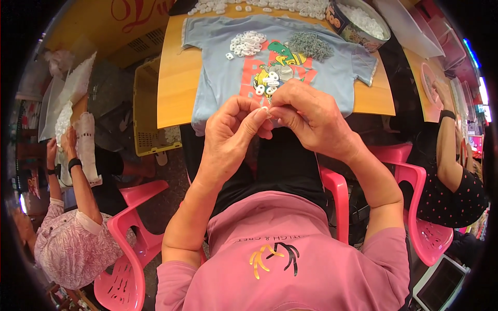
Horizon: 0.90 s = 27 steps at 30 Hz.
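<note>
White piece [265,110], near frame centre, sits pinched in the left hand [228,129]; the right hand [312,118] bunches its fingertips beside it, gripping what I can't tell; I'd steady both wrists and press gently; upper right, a tin [351,34] holds white bits [363,19]; the yellow crate's [139,111] contents, left of centre, I can't make out.

12 o'clock: blue-grey cloth shirt [220,67] looks matt; white oval pieces [248,44], smooth plastic | 1 o'clock: grey wiry pile [311,45] looks metallic
</note>
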Available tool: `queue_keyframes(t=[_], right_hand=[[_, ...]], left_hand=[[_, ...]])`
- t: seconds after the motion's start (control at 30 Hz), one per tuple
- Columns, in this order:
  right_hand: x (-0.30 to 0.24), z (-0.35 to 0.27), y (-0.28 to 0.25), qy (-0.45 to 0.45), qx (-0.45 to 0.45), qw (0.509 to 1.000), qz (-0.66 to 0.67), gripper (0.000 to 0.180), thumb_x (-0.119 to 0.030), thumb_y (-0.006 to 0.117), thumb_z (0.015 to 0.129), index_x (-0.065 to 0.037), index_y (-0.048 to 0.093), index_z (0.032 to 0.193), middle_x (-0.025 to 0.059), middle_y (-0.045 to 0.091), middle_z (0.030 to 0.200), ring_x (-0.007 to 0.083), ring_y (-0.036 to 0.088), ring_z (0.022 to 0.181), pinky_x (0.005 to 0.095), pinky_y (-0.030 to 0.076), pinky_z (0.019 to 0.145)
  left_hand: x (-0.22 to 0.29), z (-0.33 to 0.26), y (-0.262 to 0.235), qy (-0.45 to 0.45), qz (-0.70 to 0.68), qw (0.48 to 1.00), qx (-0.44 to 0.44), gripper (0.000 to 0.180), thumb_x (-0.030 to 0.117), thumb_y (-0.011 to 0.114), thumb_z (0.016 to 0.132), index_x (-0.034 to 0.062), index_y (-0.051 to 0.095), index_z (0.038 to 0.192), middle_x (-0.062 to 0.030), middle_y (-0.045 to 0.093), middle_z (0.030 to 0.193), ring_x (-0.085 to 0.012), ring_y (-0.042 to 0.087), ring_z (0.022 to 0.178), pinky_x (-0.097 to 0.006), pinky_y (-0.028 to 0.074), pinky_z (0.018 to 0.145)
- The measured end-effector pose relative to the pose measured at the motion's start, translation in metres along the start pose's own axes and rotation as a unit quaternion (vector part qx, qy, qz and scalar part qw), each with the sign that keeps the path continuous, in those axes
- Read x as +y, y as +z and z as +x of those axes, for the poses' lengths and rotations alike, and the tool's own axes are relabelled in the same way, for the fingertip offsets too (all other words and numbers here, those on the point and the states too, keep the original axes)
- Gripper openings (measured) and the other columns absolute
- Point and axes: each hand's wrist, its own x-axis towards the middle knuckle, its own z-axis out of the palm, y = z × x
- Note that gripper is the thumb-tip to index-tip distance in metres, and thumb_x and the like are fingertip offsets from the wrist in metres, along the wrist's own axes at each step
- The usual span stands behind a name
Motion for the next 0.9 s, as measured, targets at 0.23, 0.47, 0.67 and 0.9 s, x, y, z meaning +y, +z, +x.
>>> queue_keyframes(t=[0.23,0.47,0.67,0.9], right_hand=[[0.002,-0.013,0.015,0.155,0.031,0.978,0.137,0.005,0.0,0.062,0.091,0.003,0.058,0.092,0.0064,0.059,0.082,0.0098,0.059,0.066,0.0236,0.048,0.057],[0.005,-0.015,0.005,0.133,-0.016,0.99,0.046,0.007,-0.001,0.065,0.088,0.002,0.059,0.092,0.006,0.061,0.084,0.0093,0.059,0.068,0.0234,0.049,0.06],[-0.001,-0.02,0.005,0.221,-0.046,0.964,0.141,0.01,-0.004,0.067,0.089,0.001,0.06,0.093,0.0045,0.061,0.084,0.01,0.061,0.071,0.0252,0.051,0.063],[-0.004,-0.023,0.014,0.356,-0.037,0.856,0.374,0.015,-0.011,0.064,0.094,0.002,0.06,0.092,0.0042,0.061,0.084,0.0098,0.061,0.07,0.0263,0.055,0.066]], left_hand=[[-0.006,-0.001,0.006,0.023,0.025,0.999,0.031,0.016,0.013,0.061,0.096,-0.0021,0.057,0.101,-0.0075,0.066,0.087,-0.011,0.063,0.077,-0.025,0.054,0.071],[-0.012,-0.001,-0.006,-0.027,0.051,0.998,0.007,0.017,0.014,0.061,0.096,-0.0016,0.058,0.1,-0.0068,0.066,0.087,-0.0097,0.063,0.078,-0.025,0.054,0.071],[-0.01,-0.011,-0.004,-0.027,0.051,0.998,-0.002,0.014,0.011,0.059,0.097,-0.0019,0.058,0.101,-0.0055,0.066,0.086,-0.0097,0.063,0.079,-0.025,0.054,0.071],[-0.014,-0.018,-0.005,0.053,0.154,0.986,0.027,0.007,0.004,0.062,0.093,-0.002,0.059,0.094,-0.005,0.065,0.079,-0.0085,0.061,0.071,-0.023,0.049,0.063]])
